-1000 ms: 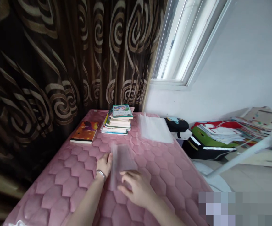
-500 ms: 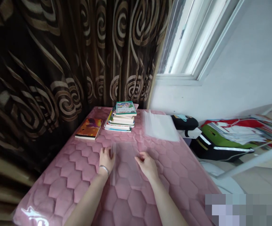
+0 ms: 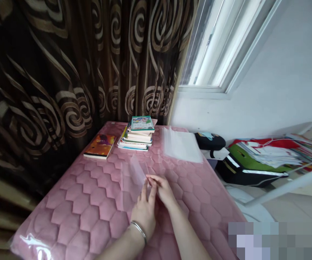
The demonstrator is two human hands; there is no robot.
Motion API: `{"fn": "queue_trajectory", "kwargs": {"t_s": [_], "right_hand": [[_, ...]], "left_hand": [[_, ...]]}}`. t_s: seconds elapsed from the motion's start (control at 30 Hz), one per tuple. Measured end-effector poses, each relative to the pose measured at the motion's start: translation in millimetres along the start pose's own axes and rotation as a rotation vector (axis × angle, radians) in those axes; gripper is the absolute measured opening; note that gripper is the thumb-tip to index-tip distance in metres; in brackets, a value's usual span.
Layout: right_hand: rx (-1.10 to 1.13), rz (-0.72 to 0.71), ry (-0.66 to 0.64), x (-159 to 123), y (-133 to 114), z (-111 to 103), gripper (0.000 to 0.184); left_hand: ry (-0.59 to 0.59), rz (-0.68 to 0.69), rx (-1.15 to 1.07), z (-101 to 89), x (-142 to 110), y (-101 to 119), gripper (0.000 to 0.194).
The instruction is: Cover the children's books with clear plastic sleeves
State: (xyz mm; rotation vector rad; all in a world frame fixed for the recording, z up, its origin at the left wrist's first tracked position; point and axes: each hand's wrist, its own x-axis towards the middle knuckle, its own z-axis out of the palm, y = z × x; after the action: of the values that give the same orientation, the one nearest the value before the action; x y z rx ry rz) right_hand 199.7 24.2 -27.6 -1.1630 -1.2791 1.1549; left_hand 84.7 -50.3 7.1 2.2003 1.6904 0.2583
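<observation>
A clear plastic sleeve (image 3: pixel 135 177) lies on the pink quilted mattress (image 3: pixel 91 206), with one part raised and bent up. My right hand (image 3: pixel 162 189) pinches its edge between the fingertips. Close beside it, my left hand (image 3: pixel 145 213) stands with the fingers pointing up against the film, a thin bangle (image 3: pixel 139 231) on the wrist. Whether those fingers grip the film is hard to see. Farther back lie a stack of books (image 3: pixel 135 139), an orange paperback (image 3: pixel 100 146) and a pile of clear plastic sleeves (image 3: pixel 181 146).
A dark curtain with a swirl pattern (image 3: pixel 50 72) hangs along the mattress's left side, below which the window (image 3: pixel 212 47) sits to the right. On the floor to the right are a black and green bag (image 3: pixel 247 169) and loose papers (image 3: pixel 269 153). A white rail (image 3: pixel 285 186) crosses there.
My hands have moved together from either side of the sleeve. The sleeve, flat before, now has a part raised between my fingers. My left hand has shifted right and toward me.
</observation>
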Motion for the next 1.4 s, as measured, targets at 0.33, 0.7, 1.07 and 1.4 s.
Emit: {"fn": "queue_trajectory", "kwargs": {"t_s": [0.33, 0.7, 1.07, 1.4], "right_hand": [[-0.9, -0.078, 0.267, -5.0, 1.4, 19.5, 0.041], [-0.811, 0.021, 0.068, -21.8, -26.7, -26.5, 0.035], [-1.137, 0.025, 0.123, -68.1, 9.0, -67.4, 0.039], [-1.099, 0.001, 0.148, -64.1, 11.7, -67.5, 0.037]], "left_hand": [[0.645, 0.212, -0.168, -33.5, 8.4, -82.3, 0.041], [0.738, -0.071, -0.062, -79.4, -30.6, -143.2, 0.029], [0.18, -0.247, 0.29, -51.6, -38.1, -127.2, 0.039], [-0.1, 0.38, 0.04, -21.2, 21.2, -53.8, 0.056]]}}
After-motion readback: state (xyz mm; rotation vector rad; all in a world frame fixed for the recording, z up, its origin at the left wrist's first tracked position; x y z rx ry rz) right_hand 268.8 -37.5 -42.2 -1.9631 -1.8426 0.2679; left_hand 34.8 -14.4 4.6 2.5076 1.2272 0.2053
